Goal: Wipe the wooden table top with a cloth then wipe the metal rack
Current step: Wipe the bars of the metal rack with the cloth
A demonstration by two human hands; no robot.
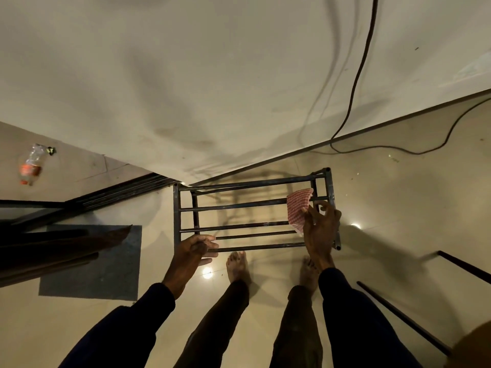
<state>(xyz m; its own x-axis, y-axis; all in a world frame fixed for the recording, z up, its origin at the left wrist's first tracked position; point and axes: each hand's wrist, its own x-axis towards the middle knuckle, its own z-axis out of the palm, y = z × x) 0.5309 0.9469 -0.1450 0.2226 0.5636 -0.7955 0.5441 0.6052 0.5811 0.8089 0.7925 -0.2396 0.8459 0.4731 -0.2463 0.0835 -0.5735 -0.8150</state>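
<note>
Metal rack [233, 205], left hand [196, 247] gripping, right hand [320, 228] pinching cloth [298, 208] — bottle [30, 166] label illegible

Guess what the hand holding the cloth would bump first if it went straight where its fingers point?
Probably the metal rack. The right hand pinches the cloth over its bars and points toward the wall, so a bar comes first; depth is unclear.
</note>
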